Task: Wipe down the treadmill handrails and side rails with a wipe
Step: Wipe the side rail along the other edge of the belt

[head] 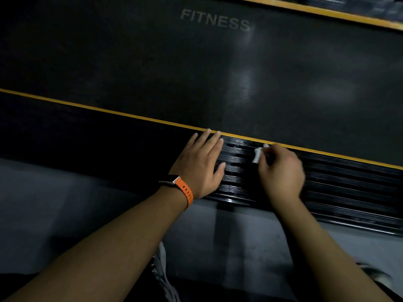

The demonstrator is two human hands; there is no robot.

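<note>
The near side rail (340, 184) of the treadmill is black and ribbed, edged by a yellow stripe (109, 110). My left hand (201, 163) lies flat on the rail with its fingers straight, an orange-strapped watch on the wrist. My right hand (281, 171) is curled round a small white wipe (258, 153) and holds it against the rail just right of the left hand. Most of the wipe is hidden inside the fingers.
The dark running belt (196, 66), marked FITNESS, fills the upper view. A second yellow-edged rail (327, 12) runs along the far top right. Grey floor (54, 203) lies below the near rail, with a shoe (375, 273) at the bottom right.
</note>
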